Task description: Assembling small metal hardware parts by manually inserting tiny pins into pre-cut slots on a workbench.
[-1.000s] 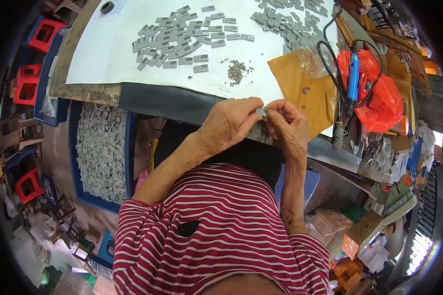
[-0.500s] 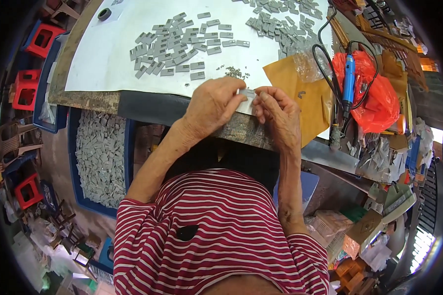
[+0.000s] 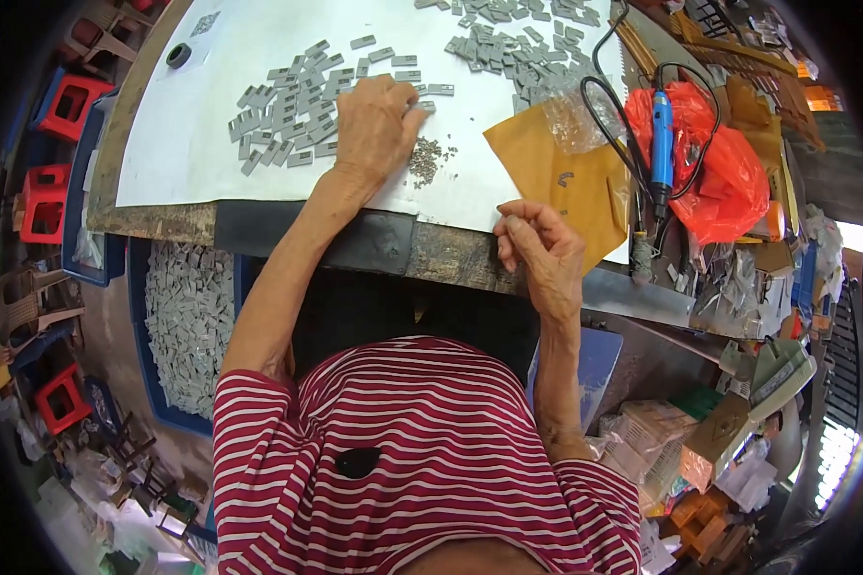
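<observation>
My left hand (image 3: 376,129) reaches over the right side of a spread of small grey rectangular pieces (image 3: 292,110) on a white sheet. Its fingers and thumb close around a grey rectangular piece (image 3: 428,106), whose end shows past the fingertips. Just nearer than this hand lies a heap of tiny metal parts (image 3: 426,165). By the table's front edge, my right hand (image 3: 547,251) is closed, thumb and forefinger pressed together. Whatever may sit in that pinch is too small to make out.
Brown paper (image 3: 585,206) lies right of my right hand, with a blue pen-shaped power tool (image 3: 662,144), its black cord and a red plastic bag (image 3: 729,182) beyond. More grey pieces (image 3: 518,57) lie farther back. A blue crate (image 3: 168,407) of grey pieces stands below left.
My left hand has moved away from my right hand, left and farther back to the spread, carrying the grey piece. My right hand stays near the table edge. The view has shifted slightly.
</observation>
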Demonstrator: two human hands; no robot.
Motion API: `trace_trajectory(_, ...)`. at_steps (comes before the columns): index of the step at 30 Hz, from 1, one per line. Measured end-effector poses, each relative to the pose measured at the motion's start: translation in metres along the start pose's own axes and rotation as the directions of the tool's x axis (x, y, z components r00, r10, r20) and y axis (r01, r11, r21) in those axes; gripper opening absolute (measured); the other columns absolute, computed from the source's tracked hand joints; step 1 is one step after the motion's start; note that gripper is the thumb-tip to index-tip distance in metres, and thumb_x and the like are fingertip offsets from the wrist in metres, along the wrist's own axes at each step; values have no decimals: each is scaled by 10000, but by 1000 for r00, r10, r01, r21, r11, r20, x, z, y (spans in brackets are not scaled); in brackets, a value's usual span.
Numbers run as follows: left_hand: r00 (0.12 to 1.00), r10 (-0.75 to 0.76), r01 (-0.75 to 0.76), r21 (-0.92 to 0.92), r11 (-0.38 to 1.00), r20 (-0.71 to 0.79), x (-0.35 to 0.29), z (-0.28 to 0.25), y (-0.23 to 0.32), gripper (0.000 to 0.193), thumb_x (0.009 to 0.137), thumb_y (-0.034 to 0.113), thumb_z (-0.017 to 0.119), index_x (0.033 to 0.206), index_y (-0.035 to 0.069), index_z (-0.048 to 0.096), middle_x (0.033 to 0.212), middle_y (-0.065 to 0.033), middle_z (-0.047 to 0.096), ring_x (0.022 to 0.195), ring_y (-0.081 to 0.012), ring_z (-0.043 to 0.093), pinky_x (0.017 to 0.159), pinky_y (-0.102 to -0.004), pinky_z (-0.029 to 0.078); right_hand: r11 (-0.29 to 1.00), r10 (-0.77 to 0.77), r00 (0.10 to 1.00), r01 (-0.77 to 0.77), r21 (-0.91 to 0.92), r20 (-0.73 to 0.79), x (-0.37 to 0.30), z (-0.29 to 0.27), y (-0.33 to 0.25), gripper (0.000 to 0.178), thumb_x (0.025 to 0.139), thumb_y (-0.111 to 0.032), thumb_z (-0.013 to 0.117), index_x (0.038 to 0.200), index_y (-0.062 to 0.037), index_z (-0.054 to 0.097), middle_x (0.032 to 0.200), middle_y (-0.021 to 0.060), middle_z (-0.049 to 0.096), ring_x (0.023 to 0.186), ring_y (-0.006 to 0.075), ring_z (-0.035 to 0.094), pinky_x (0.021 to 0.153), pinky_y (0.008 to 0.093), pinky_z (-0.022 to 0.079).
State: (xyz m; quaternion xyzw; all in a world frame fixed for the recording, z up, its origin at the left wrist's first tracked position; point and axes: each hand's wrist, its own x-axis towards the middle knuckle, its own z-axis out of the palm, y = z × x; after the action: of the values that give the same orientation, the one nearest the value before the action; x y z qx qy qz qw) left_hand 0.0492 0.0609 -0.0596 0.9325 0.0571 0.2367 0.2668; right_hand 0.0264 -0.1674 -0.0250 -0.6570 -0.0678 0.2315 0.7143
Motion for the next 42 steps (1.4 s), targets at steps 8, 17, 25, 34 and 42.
trace_trajectory(8, 999, 35, -31, 123, 992, -33, -3, 1, -5, 132, 715, 186, 644, 803, 95, 606, 789, -33, 543, 794, -220, 500, 701, -382, 324, 999, -40, 999, 40, -27, 31, -8, -11, 1, 167, 859, -49, 513, 986, 54, 545, 793, 82, 575, 589, 87, 509, 484, 188, 393)
trace_trajectory(17, 997, 69, -62, 209, 976, -27, -2, -1, -2, 135, 713, 170, 635, 820, 99, 594, 777, -39, 524, 792, -218, 495, 689, -381, 328, 990, -122, 980, 109, -85, -156, -16, -40, -16, 169, 852, -54, 527, 981, 51, 556, 761, 81, 584, 562, 84, 508, 461, 185, 393)
trace_trajectory(25, 980, 200, -200, -5, 980, 18, 19, 5, 20, 161, 707, 72, 625, 864, 58, 593, 811, -99, 536, 801, -254, 508, 717, -369, 397, 984, -166, 947, 140, -112, -274, -15, -68, -4, 168, 855, -58, 524, 974, 56, 556, 741, 79, 580, 536, 79, 495, 450, 196, 393)
trace_trajectory(34, 866, 442, -387, -244, 889, 236, 65, 51, 43, 230, 694, -17, 577, 909, 60, 595, 869, -100, 524, 857, -271, 510, 765, -356, 430, 990, -136, 959, 125, -60, -250, -19, -67, -1, 149, 854, -56, 524, 954, 49, 557, 719, 71, 569, 504, 81, 470, 445, 208, 390)
trace_trajectory(42, 808, 506, -468, -193, 862, 300, 72, 55, 37, 191, 704, -7, 572, 885, 40, 536, 891, -96, 505, 880, -278, 491, 794, -357, 413, 992, -116, 949, 95, -86, -294, -19, -73, -5, 162, 854, -55, 523, 953, 69, 551, 742, 75, 567, 536, 81, 483, 459, 194, 392)
